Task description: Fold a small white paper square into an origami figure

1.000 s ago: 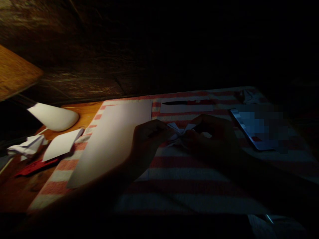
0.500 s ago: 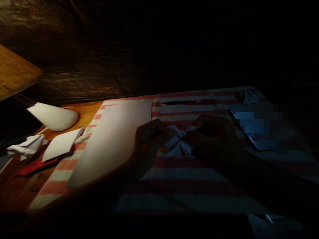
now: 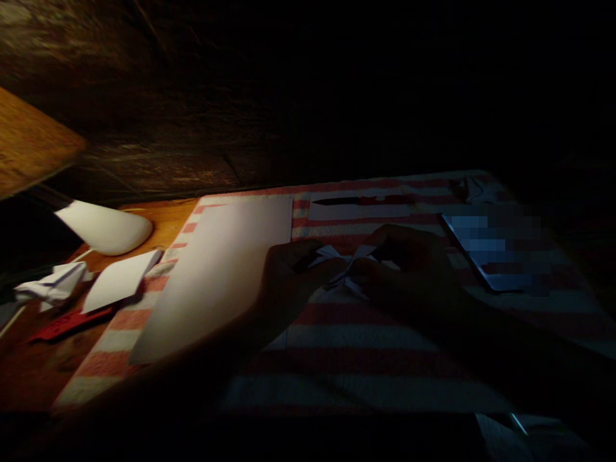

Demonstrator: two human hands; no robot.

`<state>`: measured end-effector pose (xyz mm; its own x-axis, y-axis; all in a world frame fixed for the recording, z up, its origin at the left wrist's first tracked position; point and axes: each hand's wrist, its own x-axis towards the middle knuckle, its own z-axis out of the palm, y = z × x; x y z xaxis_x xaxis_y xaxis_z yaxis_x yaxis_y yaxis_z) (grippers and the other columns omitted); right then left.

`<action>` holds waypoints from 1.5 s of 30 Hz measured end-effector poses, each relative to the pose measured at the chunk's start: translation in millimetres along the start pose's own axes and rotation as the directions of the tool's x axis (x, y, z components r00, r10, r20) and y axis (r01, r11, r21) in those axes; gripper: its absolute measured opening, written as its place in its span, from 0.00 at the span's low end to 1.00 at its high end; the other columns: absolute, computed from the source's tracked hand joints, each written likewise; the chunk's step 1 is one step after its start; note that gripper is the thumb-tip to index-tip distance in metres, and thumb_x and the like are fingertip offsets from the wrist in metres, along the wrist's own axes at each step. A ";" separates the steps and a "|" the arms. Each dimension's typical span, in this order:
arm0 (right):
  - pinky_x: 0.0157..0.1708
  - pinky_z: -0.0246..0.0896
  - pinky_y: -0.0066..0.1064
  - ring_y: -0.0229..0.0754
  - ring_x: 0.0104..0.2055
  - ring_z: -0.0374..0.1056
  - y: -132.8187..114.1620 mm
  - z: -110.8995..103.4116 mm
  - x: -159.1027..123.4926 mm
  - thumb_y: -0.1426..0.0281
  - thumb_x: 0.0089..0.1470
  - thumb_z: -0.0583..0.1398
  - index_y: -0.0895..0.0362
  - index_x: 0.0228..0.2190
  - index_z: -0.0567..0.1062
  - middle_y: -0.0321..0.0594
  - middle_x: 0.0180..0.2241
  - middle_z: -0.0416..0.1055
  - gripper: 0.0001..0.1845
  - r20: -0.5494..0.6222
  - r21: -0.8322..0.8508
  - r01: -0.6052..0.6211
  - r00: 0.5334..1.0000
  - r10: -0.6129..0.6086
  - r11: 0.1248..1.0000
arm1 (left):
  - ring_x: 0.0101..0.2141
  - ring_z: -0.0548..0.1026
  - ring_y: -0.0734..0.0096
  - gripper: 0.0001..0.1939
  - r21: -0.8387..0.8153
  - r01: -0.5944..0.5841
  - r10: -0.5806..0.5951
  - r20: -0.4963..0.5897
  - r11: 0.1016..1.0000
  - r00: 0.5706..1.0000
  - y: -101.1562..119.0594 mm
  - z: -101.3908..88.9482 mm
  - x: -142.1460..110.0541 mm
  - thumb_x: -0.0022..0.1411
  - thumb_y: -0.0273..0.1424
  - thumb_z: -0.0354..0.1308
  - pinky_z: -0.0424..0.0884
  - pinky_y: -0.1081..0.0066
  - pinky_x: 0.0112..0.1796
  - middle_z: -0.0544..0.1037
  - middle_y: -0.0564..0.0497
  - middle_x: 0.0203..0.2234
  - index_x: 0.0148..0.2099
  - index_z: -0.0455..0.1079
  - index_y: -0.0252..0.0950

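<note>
Between my two hands is a folded white paper piece point(image 3: 345, 278) with several pointed flaps, held above a red-and-white striped cloth point(image 3: 366, 362). My left hand point(image 3: 293, 269) pinches its left side, thumb over the near part. On the other side, my right hand point(image 3: 404, 260) has its fingers closed on the right flaps. Both hands are dark, and the fingertips hide much of the paper. Left of my left hand lies a large white sheet point(image 3: 216, 269). Beyond the hands, a knife point(image 3: 359, 200) with a dark blade and red handle rests on a paper strip point(image 3: 332, 212).
At the left stand a white lamp base point(image 3: 108, 228) and its shade point(image 3: 33, 141). Near them lie a crumpled folded paper point(image 3: 52, 285), a curved paper point(image 3: 120, 279) and a red object point(image 3: 72, 324). A lit, blurred device point(image 3: 486, 250) sits at the right, with another folded paper point(image 3: 481, 189) behind it.
The paper's flaps have shifted from spread open towards me to tilted and more covered by my fingers. My left thumb has moved inward over it. Surrounding things stay put.
</note>
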<state>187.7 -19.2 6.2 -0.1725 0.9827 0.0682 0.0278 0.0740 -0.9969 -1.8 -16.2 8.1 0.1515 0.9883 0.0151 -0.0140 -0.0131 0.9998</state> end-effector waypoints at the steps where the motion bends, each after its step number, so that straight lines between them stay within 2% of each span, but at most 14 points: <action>1: 0.25 0.62 0.28 0.37 0.26 0.68 2.1 0.5 0.7 0.67 0.46 0.73 0.58 0.28 0.78 0.38 0.25 0.75 0.11 0.008 0.053 -0.026 1.000 0.025 0.998 | 0.21 0.64 0.80 0.09 -0.005 -0.004 0.004 -0.002 1.000 1.000 0.0 -0.4 -0.5 0.52 0.28 0.69 0.60 0.79 0.22 0.70 0.57 0.17 0.24 0.74 0.33; 5: 0.23 0.60 0.28 0.37 0.24 0.67 8.9 0.0 2.8 0.65 0.41 0.76 0.58 0.27 0.78 0.36 0.24 0.74 0.15 0.057 0.179 -0.091 0.995 0.082 0.980 | 0.21 0.64 0.79 0.08 0.037 -0.014 0.014 0.018 0.999 1.000 0.9 -1.1 -2.1 0.52 0.28 0.70 0.58 0.78 0.22 0.69 0.56 0.17 0.25 0.74 0.33; 12: 0.22 0.55 0.28 0.35 0.23 0.63 -2.0 0.2 -3.9 0.60 0.44 0.75 0.57 0.22 0.76 0.35 0.21 0.71 0.18 0.057 0.162 -0.086 0.995 0.078 0.983 | 0.24 0.68 0.76 0.06 0.132 -0.093 0.086 0.058 0.987 0.995 2.9 -1.8 -7.2 0.56 0.28 0.69 0.62 0.76 0.24 0.72 0.54 0.19 0.28 0.76 0.33; 16: 0.20 0.52 0.27 0.33 0.21 0.61 -0.3 -0.5 -4.3 0.60 0.46 0.74 0.58 0.20 0.74 0.33 0.19 0.68 0.18 0.072 0.141 -0.080 0.995 0.071 0.987 | 0.23 0.67 0.77 0.08 0.144 -0.118 0.109 0.067 0.982 0.992 2.3 -1.5 -7.3 0.55 0.30 0.69 0.62 0.76 0.23 0.71 0.54 0.19 0.27 0.75 0.33; 18: 0.19 0.51 0.26 0.33 0.19 0.60 6.4 -1.5 -1.2 0.61 0.46 0.74 0.57 0.21 0.74 0.32 0.17 0.66 0.18 0.102 0.173 -0.092 0.992 0.075 0.981 | 0.21 0.66 0.78 0.08 0.122 -0.095 0.089 0.049 0.988 0.995 0.6 -0.4 -5.1 0.54 0.30 0.68 0.60 0.77 0.22 0.70 0.55 0.18 0.27 0.74 0.33; 22: 0.20 0.57 0.27 0.34 0.21 0.65 18.2 -2.2 6.1 0.65 0.43 0.76 0.57 0.22 0.74 0.34 0.21 0.71 0.17 0.119 0.252 -0.134 0.987 0.107 0.958 | 0.20 0.66 0.79 0.06 0.077 -0.042 0.040 0.032 0.996 0.999 -2.6 1.6 1.4 0.52 0.29 0.68 0.61 0.78 0.21 0.72 0.57 0.18 0.29 0.74 0.34; 26: 0.21 0.59 0.26 0.35 0.22 0.67 16.5 -2.0 8.8 0.65 0.40 0.77 0.58 0.21 0.74 0.35 0.21 0.73 0.18 0.075 0.252 -0.147 0.988 0.132 0.957 | 0.20 0.68 0.80 0.06 0.094 -0.002 -0.003 0.059 0.996 0.998 0.9 1.3 5.0 0.50 0.28 0.69 0.61 0.79 0.21 0.74 0.56 0.19 0.30 0.76 0.33; 31: 0.23 0.63 0.26 0.37 0.24 0.70 14.6 -3.7 9.3 0.67 0.40 0.77 0.58 0.21 0.76 0.36 0.22 0.75 0.16 0.093 0.220 -0.186 0.981 0.169 0.958 | 0.19 0.65 0.82 0.08 0.027 0.087 -0.089 0.062 0.996 0.994 5.2 -0.3 6.0 0.47 0.27 0.71 0.59 0.81 0.20 0.72 0.57 0.16 0.25 0.73 0.32; 35: 0.23 0.62 0.26 0.36 0.24 0.70 14.6 -2.7 8.3 0.65 0.42 0.76 0.58 0.22 0.77 0.36 0.23 0.75 0.15 0.106 0.250 -0.203 0.978 0.182 0.947 | 0.19 0.67 0.81 0.09 -0.026 0.118 -0.116 0.077 0.993 0.990 -0.8 -2.0 7.9 0.45 0.27 0.72 0.61 0.80 0.21 0.73 0.57 0.17 0.24 0.74 0.32; 39: 0.25 0.63 0.28 0.38 0.26 0.71 11.7 0.5 4.9 0.65 0.44 0.75 0.58 0.27 0.80 0.37 0.26 0.77 0.12 0.112 0.248 -0.174 0.982 0.150 0.953 | 0.20 0.67 0.81 0.10 -0.046 0.134 -0.130 0.075 0.990 0.989 -5.5 -4.1 8.2 0.43 0.26 0.74 0.60 0.80 0.20 0.72 0.57 0.17 0.24 0.75 0.32; 42: 0.22 0.60 0.26 0.35 0.23 0.68 8.9 2.4 2.7 0.67 0.46 0.74 0.57 0.29 0.81 0.36 0.25 0.76 0.10 0.105 0.244 -0.128 0.989 0.105 0.961 | 0.19 0.66 0.80 0.12 -0.047 0.129 -0.127 0.045 0.991 0.991 -4.6 -3.9 7.4 0.41 0.27 0.75 0.59 0.80 0.20 0.71 0.57 0.15 0.23 0.74 0.32; 45: 0.20 0.56 0.25 0.33 0.21 0.65 6.9 3.2 2.1 0.68 0.46 0.74 0.57 0.27 0.80 0.32 0.22 0.73 0.10 0.082 0.275 -0.111 0.992 0.092 0.955 | 0.19 0.65 0.80 0.12 -0.046 0.121 -0.120 0.022 0.992 0.993 -4.8 -1.6 7.8 0.43 0.29 0.75 0.59 0.79 0.19 0.70 0.57 0.15 0.22 0.73 0.33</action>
<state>184.3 -17.2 -0.7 -0.2495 0.9680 -0.0272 -0.2250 -0.0853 -0.9706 -2.0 -8.1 3.4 0.1740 0.9792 -0.1048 -0.0414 0.1136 0.9927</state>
